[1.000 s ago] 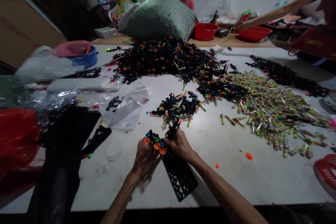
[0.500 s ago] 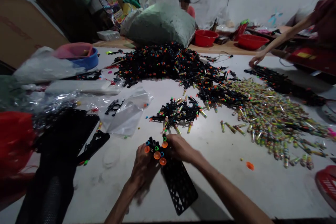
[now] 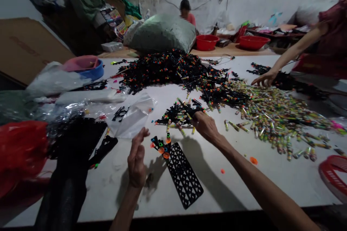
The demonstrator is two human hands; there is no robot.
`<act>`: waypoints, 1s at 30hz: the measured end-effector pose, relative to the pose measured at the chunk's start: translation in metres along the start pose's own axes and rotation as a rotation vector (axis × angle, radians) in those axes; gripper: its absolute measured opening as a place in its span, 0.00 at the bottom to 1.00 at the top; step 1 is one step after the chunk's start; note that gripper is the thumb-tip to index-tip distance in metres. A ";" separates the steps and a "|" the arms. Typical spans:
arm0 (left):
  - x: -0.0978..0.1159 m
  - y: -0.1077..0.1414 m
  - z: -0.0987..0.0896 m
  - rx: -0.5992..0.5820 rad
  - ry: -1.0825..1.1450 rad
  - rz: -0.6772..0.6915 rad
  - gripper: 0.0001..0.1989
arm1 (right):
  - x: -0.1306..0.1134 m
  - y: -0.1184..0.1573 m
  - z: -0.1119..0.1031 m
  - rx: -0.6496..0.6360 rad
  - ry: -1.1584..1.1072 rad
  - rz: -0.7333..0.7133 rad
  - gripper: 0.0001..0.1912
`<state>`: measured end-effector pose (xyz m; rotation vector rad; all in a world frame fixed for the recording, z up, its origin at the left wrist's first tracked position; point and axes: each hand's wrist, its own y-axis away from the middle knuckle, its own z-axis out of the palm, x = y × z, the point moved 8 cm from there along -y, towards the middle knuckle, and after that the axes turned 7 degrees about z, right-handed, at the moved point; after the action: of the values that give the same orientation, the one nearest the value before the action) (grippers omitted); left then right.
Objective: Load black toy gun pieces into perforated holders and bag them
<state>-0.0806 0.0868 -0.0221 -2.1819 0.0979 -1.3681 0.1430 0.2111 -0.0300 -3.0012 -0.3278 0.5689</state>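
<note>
A black perforated plastic rack [image 3: 185,177] lies slanted on the white table in front of me. At its far end stand several black parts with orange suction-cup-like ends [image 3: 166,155] and green and blue tips. My left hand [image 3: 137,158] is just left of these parts, its fingers apart and nothing in them. Beyond the rack, my right hand [image 3: 206,127] reaches into a small pile of black plastic parts [image 3: 173,113] mixed with clear tubes. Its fingers are curled on a black part at the pile's right side; the fingertips are partly hidden.
A large heap of black parts [image 3: 159,70] fills the table's far side. Many small colourful tubes [image 3: 282,119] spread at the right, where a co-worker's hand [image 3: 267,77] reaches in. Plastic bags [image 3: 132,115], a red bag [image 3: 23,151] and a blue basin [image 3: 94,72] are at left.
My right hand has left the rack and moved forward to the small pile. My left hand has let go of the orange-ended parts and opened. The co-worker's hand has shifted toward the tubes.
</note>
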 end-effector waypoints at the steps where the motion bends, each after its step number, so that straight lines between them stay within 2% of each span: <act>1: 0.021 -0.008 -0.001 0.003 -0.017 0.102 0.23 | 0.002 0.014 0.007 -0.047 -0.167 0.030 0.08; 3: 0.052 -0.020 0.015 -0.129 -0.119 0.251 0.19 | -0.001 0.039 0.033 -0.205 -0.547 0.085 0.08; 5: 0.067 -0.026 0.034 -0.250 -0.197 0.317 0.14 | -0.010 0.059 0.061 -0.321 -0.883 0.164 0.08; 6: 0.070 -0.028 0.039 -0.260 -0.203 0.327 0.12 | -0.014 0.066 0.072 -0.348 -1.002 0.209 0.07; 8: 0.070 -0.029 0.041 -0.199 -0.184 0.311 0.10 | -0.023 0.074 0.086 -0.357 -1.139 0.290 0.07; 11: 0.067 -0.026 0.039 -0.121 -0.163 0.291 0.09 | -0.032 0.073 0.089 -0.298 -1.151 0.327 0.06; 16: 0.068 -0.025 0.040 -0.158 -0.149 0.297 0.10 | -0.040 0.063 0.083 -0.259 -0.923 0.188 0.10; 19: 0.067 -0.026 0.041 -0.164 -0.133 0.309 0.10 | -0.036 0.062 0.089 -0.270 -0.842 0.183 0.11; 24: 0.066 -0.025 0.040 -0.156 -0.118 0.318 0.10 | -0.035 0.065 0.097 -0.339 -0.957 0.219 0.06; 27: 0.066 -0.025 0.041 -0.172 -0.116 0.313 0.10 | -0.041 0.067 0.093 -0.432 -1.100 0.180 0.09; 29: 0.067 -0.025 0.041 -0.174 -0.120 0.319 0.10 | -0.040 0.065 0.085 -0.419 -1.154 0.152 0.07; 30: 0.067 -0.025 0.041 -0.175 -0.122 0.323 0.10 | -0.037 0.064 0.079 -0.368 -1.146 0.154 0.05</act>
<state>-0.0189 0.1018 0.0312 -2.2644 0.5183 -1.0768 0.0927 0.1432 -0.0974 -2.6132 -0.2469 2.4160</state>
